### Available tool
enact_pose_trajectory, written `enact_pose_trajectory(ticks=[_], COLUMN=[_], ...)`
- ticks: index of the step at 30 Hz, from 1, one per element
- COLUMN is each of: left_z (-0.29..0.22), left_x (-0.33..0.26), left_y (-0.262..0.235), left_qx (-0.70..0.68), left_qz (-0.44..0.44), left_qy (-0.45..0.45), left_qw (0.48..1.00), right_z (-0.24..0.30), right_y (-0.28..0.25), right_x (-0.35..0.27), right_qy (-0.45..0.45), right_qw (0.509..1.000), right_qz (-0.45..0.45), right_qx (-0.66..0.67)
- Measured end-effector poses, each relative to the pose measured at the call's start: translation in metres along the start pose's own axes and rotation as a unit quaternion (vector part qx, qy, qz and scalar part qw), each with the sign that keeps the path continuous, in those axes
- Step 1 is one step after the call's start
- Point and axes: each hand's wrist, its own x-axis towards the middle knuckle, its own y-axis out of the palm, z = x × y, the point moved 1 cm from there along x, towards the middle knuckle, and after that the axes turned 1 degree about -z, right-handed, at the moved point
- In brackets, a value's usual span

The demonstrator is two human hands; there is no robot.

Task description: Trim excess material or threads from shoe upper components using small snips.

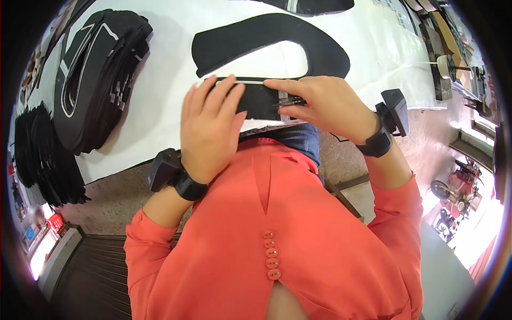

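A curved, U-shaped black fabric piece lies on the white-covered table, its near arm running under both hands close to the front edge. A thin white strip runs along the far edge of that near arm. My left hand lies on its left part, fingers stretched out and pressing down near the strip. In my right hand are small dark metal scissors, held between thumb and palm with the blades to the left. The right index finger reaches onto the strip's right end. A pale band crosses the black piece beside the scissors.
A thick stack of black curved pieces with white strips stands at the left, next to a hanging pile of black pieces. Another black piece lies at the far edge. A white spool stands at the right.
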Motion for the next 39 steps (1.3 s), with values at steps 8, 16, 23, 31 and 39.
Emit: enact_pose_trajectory(ticks=[8, 16, 23, 31, 39], left_z=[-0.015, -0.018, -0.017, -0.016, -0.016], left_x=[0.014, 0.016, 0.015, 0.015, 0.013], left_y=[0.017, 0.022, 0.023, 0.023, 0.02], left_qx=[-0.06, -0.062, -0.052, -0.039, -0.035], left_qz=[-0.011, -0.036, -0.05, -0.046, -0.046], left_qy=[0.05, 0.048, 0.052, 0.055, 0.052], left_qw=[0.997, 0.996, 0.996, 0.997, 0.997], right_z=[-0.016, -0.015, -0.013, -0.008, -0.004], right_y=[-0.02, -0.01, -0.019, -0.007, -0.023], right_x=[0.003, 0.019, 0.032, 0.023, 0.015], right_qy=[0.151, 0.254, 0.115, 0.085, 0.21], right_qw=[0.974, 0.92, 0.977, 0.986, 0.919], right_qz=[-0.015, 0.05, 0.051, -0.139, -0.031], right_qx=[0.169, 0.295, 0.171, -0.033, 0.332])
